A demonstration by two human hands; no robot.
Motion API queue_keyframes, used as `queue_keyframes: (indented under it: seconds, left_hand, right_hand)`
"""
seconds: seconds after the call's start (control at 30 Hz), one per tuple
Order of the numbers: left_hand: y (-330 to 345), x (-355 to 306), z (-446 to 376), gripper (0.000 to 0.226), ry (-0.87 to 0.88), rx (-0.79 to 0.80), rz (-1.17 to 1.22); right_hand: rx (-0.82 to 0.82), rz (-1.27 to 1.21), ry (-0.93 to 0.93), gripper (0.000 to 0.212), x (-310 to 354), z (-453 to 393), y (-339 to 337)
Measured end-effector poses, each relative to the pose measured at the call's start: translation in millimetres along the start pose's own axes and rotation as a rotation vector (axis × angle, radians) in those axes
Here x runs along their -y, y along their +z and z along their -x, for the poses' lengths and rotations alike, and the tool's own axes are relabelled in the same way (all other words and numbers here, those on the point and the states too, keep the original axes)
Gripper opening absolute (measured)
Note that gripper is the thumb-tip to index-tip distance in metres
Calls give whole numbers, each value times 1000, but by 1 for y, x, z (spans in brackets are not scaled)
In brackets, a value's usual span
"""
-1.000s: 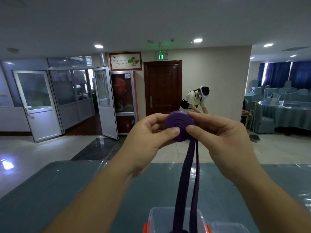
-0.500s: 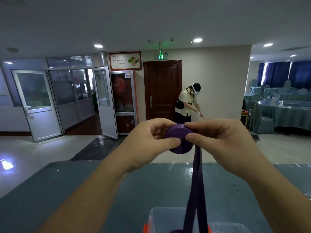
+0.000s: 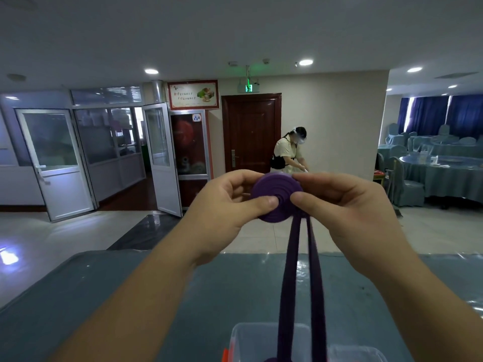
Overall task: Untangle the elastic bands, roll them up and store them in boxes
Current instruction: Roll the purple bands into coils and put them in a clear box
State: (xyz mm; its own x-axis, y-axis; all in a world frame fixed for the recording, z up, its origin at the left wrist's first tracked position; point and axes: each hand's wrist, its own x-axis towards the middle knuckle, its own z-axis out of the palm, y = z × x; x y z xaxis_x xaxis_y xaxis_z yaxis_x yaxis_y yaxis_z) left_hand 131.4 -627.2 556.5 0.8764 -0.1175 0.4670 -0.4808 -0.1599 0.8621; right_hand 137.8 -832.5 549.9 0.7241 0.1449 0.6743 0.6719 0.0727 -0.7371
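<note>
Your left hand (image 3: 224,205) & right hand (image 3: 347,205) both pinch the purple band roll (image 3: 274,194), held up above the table (image 3: 130,296). Two loose strands hang down into the near clear box (image 3: 251,340).

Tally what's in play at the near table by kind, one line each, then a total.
Hands: 2, the left hand and the right hand, both pinching the roll.
Purple elastic band: 1, partly rolled into a coil, two strands hanging down.
Clear plastic box: 1 in view, on the teal table, under the strands.
Total: 4.
</note>
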Motion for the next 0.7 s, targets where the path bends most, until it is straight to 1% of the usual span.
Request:
queue_keyframes:
  seconds: [0.07, 0.1, 0.13, 0.23, 0.27, 0.37, 0.43, 0.5, 0.6, 0.63, 0.7]
  left_hand:
    - [6, 5, 0, 38, -23, -41, 117]
    - [8, 8, 1, 39, -32, -36, 131]
    - [8, 10, 2, 39, -35, -15, 101]
    - [-2, 9, 2, 36, -16, 97, -144]
    - [-4, 8, 2, 35, -10, 105, -164]
    - [0, 10, 4, 40, 27, -1, -38]
    - [6, 14, 4, 42, 21, -53, 37]
    - [8, 15, 4, 42, 2, -24, 28]
    - [3, 8, 2, 35, -5, 57, -126]
    - [2, 5, 2, 32, -2, 60, -131]
    - [3, 4, 3, 36, -2, 29, -22]
  right_hand:
    - [-50, -56, 9, 32, -3, -1, 2]
    - [-46, -45, 16, 32, -3, -1, 2]
    - [-22, -19, 29, 31, -1, -1, 0]
    - [70, 82, 47, 24, 1, 2, -2]
    - [70, 86, 35, 24, 2, 3, -1]
    - [-10, -16, 23, 29, -1, 3, 2]
    - [-30, -45, 37, 30, -3, 2, 2]
    - [-2, 10, 55, 26, -4, 1, -1]
    - [80, 122, 59, 26, 1, 1, -2]
    - [81, 127, 45, 26, 2, 2, -1]
    - [37, 76, 25, 25, 3, 3, 0]
